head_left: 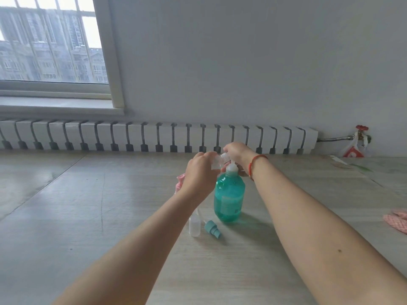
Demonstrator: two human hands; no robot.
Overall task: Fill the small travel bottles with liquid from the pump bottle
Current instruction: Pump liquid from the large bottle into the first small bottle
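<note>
A teal pump bottle (229,195) stands upright on the pale wooden surface, its white pump head partly hidden by my hands. My left hand (199,172) grips a small clear travel bottle (215,162) held against the pump's spout. My right hand (236,153) sits on top of the pump head, fingers curled over it. A small clear bottle (194,225) stands in front of the pump bottle, and a teal spray cap (211,228) lies beside it. A pink item (180,181) shows behind my left wrist, mostly hidden.
A white radiator (154,137) runs along the far wall under a window (50,40). A red valve and pipe (361,134) sit at the far right. A pink checked cloth (396,220) lies at the right edge.
</note>
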